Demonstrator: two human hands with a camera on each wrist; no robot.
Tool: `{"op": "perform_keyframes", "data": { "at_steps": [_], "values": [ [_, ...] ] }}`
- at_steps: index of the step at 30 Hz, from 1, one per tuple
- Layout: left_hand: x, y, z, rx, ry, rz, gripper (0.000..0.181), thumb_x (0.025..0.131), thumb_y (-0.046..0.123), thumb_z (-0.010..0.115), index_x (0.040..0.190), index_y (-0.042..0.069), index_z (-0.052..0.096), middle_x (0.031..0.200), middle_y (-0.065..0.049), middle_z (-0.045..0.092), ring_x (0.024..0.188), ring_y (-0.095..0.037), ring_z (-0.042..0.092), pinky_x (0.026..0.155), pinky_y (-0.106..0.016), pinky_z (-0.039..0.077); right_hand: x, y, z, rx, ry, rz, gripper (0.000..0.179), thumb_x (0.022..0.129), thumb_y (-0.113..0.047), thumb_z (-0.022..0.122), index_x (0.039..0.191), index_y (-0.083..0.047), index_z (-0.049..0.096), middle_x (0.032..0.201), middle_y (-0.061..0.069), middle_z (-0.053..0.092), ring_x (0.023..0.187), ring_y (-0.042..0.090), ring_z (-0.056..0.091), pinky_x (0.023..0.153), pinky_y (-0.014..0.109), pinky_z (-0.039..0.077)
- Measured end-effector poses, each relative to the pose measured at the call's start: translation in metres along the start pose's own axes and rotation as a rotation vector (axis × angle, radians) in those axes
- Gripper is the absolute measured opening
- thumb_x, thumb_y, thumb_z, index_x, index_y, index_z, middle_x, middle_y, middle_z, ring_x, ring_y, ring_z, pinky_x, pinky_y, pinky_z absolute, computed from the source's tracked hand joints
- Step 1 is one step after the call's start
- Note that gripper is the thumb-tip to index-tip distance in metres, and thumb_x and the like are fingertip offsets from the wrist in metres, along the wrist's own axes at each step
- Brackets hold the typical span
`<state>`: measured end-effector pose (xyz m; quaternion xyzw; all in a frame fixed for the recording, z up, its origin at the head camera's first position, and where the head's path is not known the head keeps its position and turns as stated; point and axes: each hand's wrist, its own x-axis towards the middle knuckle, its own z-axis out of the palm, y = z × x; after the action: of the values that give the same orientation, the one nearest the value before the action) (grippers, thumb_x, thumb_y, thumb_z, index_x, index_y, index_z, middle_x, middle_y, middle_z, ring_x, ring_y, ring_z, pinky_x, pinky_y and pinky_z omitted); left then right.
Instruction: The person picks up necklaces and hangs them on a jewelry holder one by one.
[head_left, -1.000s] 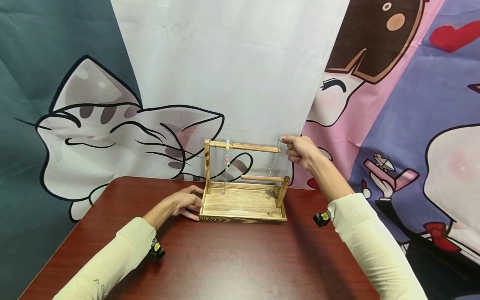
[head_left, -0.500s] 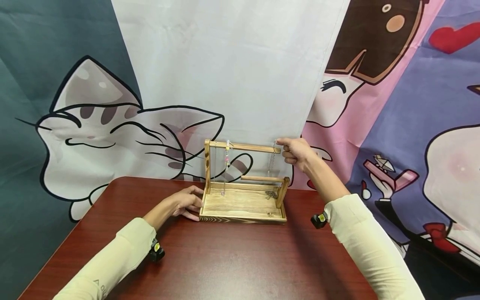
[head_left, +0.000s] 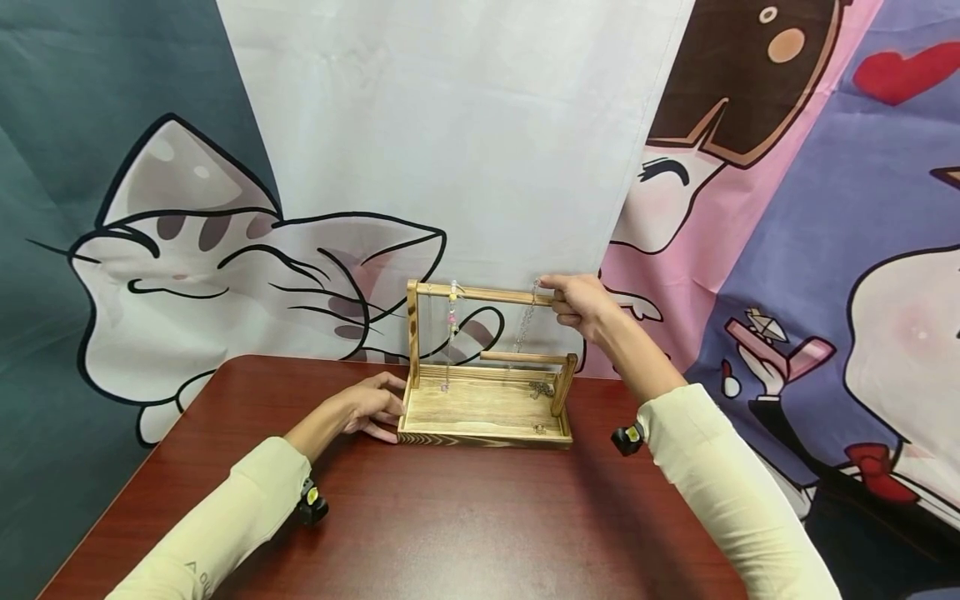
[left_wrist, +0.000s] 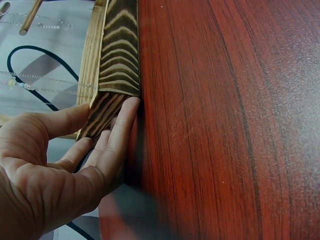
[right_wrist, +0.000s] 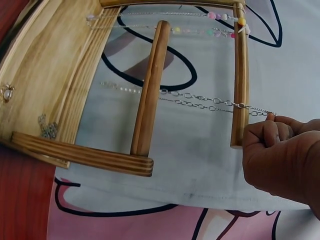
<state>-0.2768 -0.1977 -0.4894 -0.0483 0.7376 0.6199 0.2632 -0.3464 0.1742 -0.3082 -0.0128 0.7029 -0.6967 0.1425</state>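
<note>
My left hand holds the left end of a wooden jewelry stand; in the left wrist view its fingers touch the patterned tray wall at the corner. My right hand pinches the upper end of a silver chain necklace between thumb and index finger. Its two strands hang beside the stand's upper bar, near the bar's free right end. The right wrist view shows the strands passing the upper bar and the lower bar, with pale beads at the far end.
A beaded necklace and a thin chain hang on the upper bar's left part. In the tray lie a small heap of chain and a small ring-like piece. The stand sits on a reddish-brown table before a printed cloth.
My right hand has moved left with the silver chain necklace, from beyond the upper bar's free end to along the bar. The left hand stays at the stand's left end.
</note>
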Motion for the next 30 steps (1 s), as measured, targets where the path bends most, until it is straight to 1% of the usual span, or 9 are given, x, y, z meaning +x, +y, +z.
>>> {"op": "perform_keyframes", "data": {
  "at_steps": [3, 6, 9, 13, 19, 24, 26, 28, 30],
  "values": [
    [-0.001, 0.000, 0.000, -0.001, 0.003, 0.001, 0.070, 0.099, -0.006, 0.064, 0.162, 0.002, 0.035, 0.137, -0.032, 0.065, 0.115, -0.036, 0.075, 0.087, -0.055, 0.075, 0.001, 0.001, 0.006, -0.015, -0.001, 0.000, 0.020, 0.115, -0.015, 0.062, 0.095, -0.009, 0.063, 0.057, -0.011, 0.031, 0.049, 0.002, 0.024, 0.046, 0.017, 0.019],
    [-0.001, 0.000, 0.000, 0.000, 0.004, 0.001, 0.070, 0.099, -0.006, 0.064, 0.162, 0.002, 0.034, 0.137, -0.032, 0.065, 0.115, -0.036, 0.075, 0.087, -0.055, 0.075, 0.002, 0.002, 0.012, -0.026, 0.002, 0.001, 0.016, 0.115, -0.015, 0.062, 0.101, -0.007, 0.064, 0.056, -0.012, 0.032, 0.048, 0.001, 0.024, 0.044, 0.016, 0.020],
    [-0.002, -0.001, 0.000, 0.002, 0.005, 0.000, 0.070, 0.099, -0.006, 0.063, 0.162, 0.002, 0.034, 0.137, -0.031, 0.064, 0.114, -0.035, 0.074, 0.086, -0.055, 0.075, 0.003, 0.003, 0.018, -0.029, 0.006, 0.005, 0.015, 0.114, -0.016, 0.063, 0.102, -0.007, 0.066, 0.056, -0.012, 0.032, 0.048, 0.001, 0.025, 0.043, 0.015, 0.021],
    [-0.002, -0.001, -0.001, 0.003, 0.005, -0.002, 0.070, 0.099, -0.005, 0.064, 0.162, 0.002, 0.035, 0.138, -0.031, 0.064, 0.113, -0.035, 0.075, 0.086, -0.055, 0.075, 0.004, 0.003, 0.024, -0.026, 0.007, 0.003, 0.017, 0.114, -0.016, 0.064, 0.099, -0.008, 0.066, 0.055, -0.012, 0.032, 0.048, 0.001, 0.025, 0.042, 0.015, 0.020],
    [-0.002, 0.000, -0.001, -0.001, 0.010, -0.009, 0.070, 0.099, -0.006, 0.064, 0.162, 0.003, 0.035, 0.137, -0.030, 0.063, 0.111, -0.035, 0.075, 0.086, -0.054, 0.075, 0.005, 0.004, 0.034, -0.043, -0.014, -0.016, 0.016, 0.115, -0.016, 0.062, 0.105, -0.006, 0.068, 0.055, -0.013, 0.033, 0.047, 0.001, 0.024, 0.042, 0.015, 0.020],
    [-0.001, 0.000, -0.001, 0.000, 0.011, -0.011, 0.070, 0.099, -0.005, 0.064, 0.162, 0.004, 0.036, 0.139, -0.031, 0.063, 0.112, -0.035, 0.075, 0.086, -0.054, 0.075, 0.006, 0.005, 0.043, -0.062, -0.014, -0.024, 0.016, 0.115, -0.016, 0.062, 0.108, -0.005, 0.071, 0.053, -0.014, 0.033, 0.046, 0.000, 0.023, 0.042, 0.014, 0.020],
    [0.000, 0.000, -0.001, 0.001, 0.010, -0.008, 0.070, 0.099, -0.005, 0.065, 0.162, 0.004, 0.035, 0.140, -0.031, 0.063, 0.113, -0.035, 0.075, 0.086, -0.054, 0.075, 0.006, 0.005, 0.047, -0.068, -0.012, -0.025, 0.016, 0.115, -0.016, 0.063, 0.112, -0.004, 0.072, 0.053, -0.014, 0.034, 0.046, 0.000, 0.023, 0.043, 0.014, 0.020],
    [0.000, 0.000, -0.001, 0.001, 0.008, -0.007, 0.070, 0.099, -0.005, 0.065, 0.162, 0.004, 0.035, 0.140, -0.031, 0.063, 0.114, -0.035, 0.075, 0.086, -0.054, 0.075, 0.006, 0.005, 0.051, -0.074, -0.010, -0.024, 0.020, 0.115, -0.016, 0.062, 0.119, 0.000, 0.072, 0.054, -0.013, 0.038, 0.046, 0.000, 0.023, 0.043, 0.014, 0.020],
    [0.001, 0.000, 0.000, 0.002, 0.007, -0.009, 0.071, 0.099, -0.005, 0.065, 0.163, 0.004, 0.035, 0.140, -0.032, 0.064, 0.115, -0.036, 0.075, 0.086, -0.054, 0.075, 0.006, 0.006, 0.055, -0.089, -0.010, -0.021, 0.028, 0.115, -0.017, 0.062, 0.129, 0.005, 0.072, 0.058, -0.013, 0.047, 0.046, 0.000, 0.024, 0.043, 0.014, 0.020]
  ]
}}
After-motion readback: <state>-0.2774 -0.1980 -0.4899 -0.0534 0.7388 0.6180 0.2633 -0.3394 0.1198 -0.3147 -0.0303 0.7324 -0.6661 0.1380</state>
